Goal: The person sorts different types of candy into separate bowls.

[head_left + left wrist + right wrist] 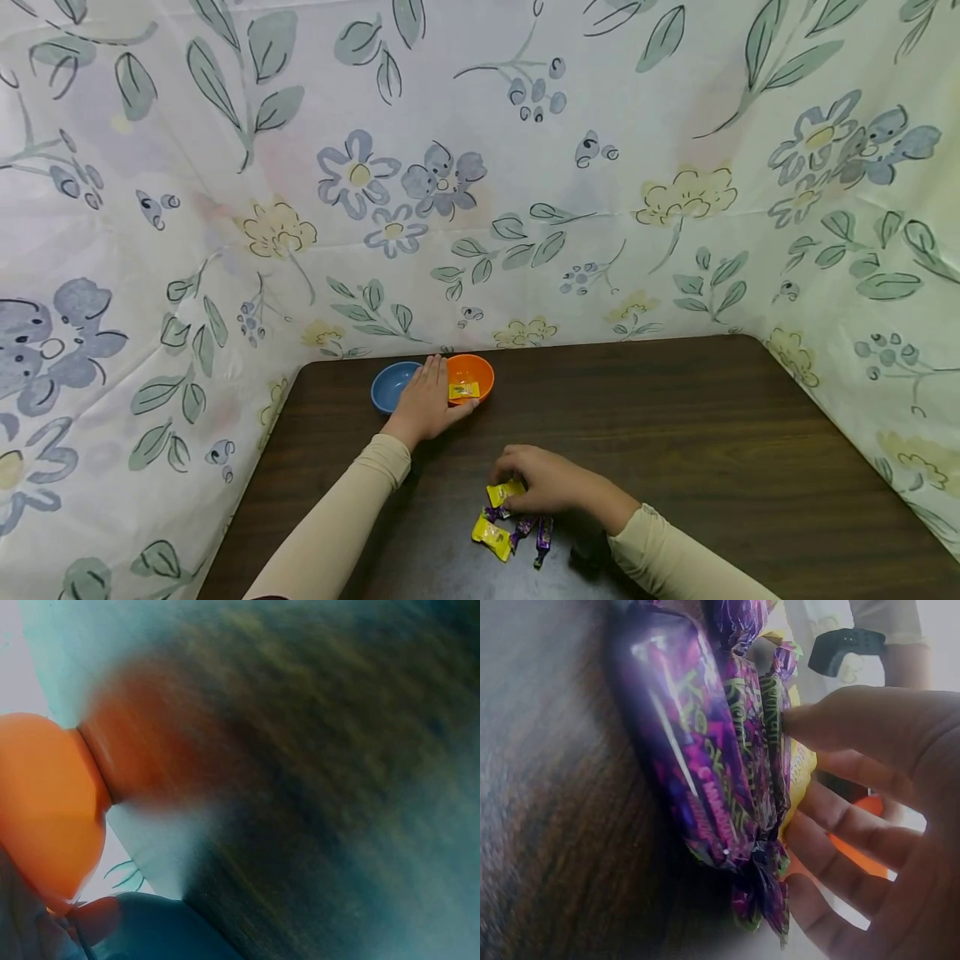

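My left hand (429,402) lies over the touching sides of a blue bowl (390,387) and an orange bowl (480,379), its fingers straight and its thumb along the orange bowl's front. A yellow-wrapped candy (463,390) sits inside the orange bowl. Nearer the front, my right hand (551,481) pinches another yellow-wrapped candy (504,492) between thumb and fingers. Right beneath and beside it are several purple-wrapped candies (686,742) and one more yellow candy (491,537). In the right wrist view the thumb overlaps the purple wrappers, and the yellow one is mostly hidden behind them.
The brown wooden table (675,417) stretches to the right of both hands. A floral cloth (525,167) hangs behind it and along both sides. Both bowls stand near the table's back left corner. The left wrist view is largely blurred.
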Tool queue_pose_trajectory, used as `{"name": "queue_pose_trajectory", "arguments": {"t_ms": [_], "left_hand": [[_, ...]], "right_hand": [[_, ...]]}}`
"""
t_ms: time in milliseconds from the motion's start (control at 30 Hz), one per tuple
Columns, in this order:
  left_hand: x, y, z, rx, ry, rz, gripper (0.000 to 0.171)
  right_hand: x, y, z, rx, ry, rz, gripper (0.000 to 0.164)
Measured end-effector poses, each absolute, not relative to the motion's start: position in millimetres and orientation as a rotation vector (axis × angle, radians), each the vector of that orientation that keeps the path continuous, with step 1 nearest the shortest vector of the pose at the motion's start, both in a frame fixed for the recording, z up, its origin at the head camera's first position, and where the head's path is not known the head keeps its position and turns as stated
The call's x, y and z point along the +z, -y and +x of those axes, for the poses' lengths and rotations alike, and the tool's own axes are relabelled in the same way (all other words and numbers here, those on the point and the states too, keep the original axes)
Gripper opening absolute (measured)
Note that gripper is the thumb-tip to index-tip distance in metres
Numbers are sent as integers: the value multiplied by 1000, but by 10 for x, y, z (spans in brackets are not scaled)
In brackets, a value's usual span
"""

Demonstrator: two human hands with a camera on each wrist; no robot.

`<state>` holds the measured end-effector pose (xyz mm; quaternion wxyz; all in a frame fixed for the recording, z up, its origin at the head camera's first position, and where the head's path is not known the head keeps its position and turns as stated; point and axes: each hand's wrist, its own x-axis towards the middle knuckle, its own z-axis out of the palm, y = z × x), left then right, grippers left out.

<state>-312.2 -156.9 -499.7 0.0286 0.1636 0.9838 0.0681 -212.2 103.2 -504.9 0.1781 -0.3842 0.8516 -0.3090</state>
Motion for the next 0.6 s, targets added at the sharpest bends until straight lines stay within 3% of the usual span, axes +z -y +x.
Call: {"name": "queue_pose_trajectory", "arguments": {"t_ms": [600], "left_hand": [[-5046, 1577, -3166, 207, -3025, 485, 112]], "right_hand": [[-5085, -990, -2152, -827, -2532, -1070, 19]]}}
